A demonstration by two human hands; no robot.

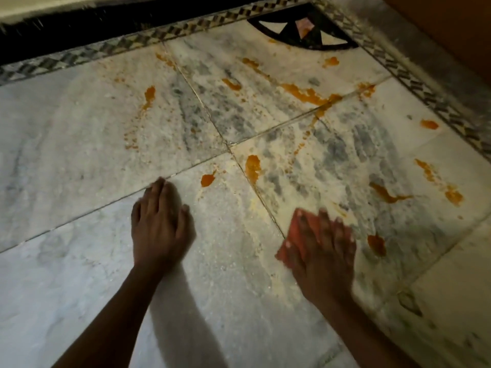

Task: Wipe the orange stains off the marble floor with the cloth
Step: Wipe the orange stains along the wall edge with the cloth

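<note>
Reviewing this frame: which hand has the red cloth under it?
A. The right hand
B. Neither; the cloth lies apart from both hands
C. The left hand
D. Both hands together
A: the right hand presses the red cloth flat on the marble floor, while the left hand rests bare on it.

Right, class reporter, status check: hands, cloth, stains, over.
Left hand flat on floor, holding nothing. Right hand pressing red cloth down, fingers spread. Orange stains still scattered ahead and right. Nothing in the way.
</note>
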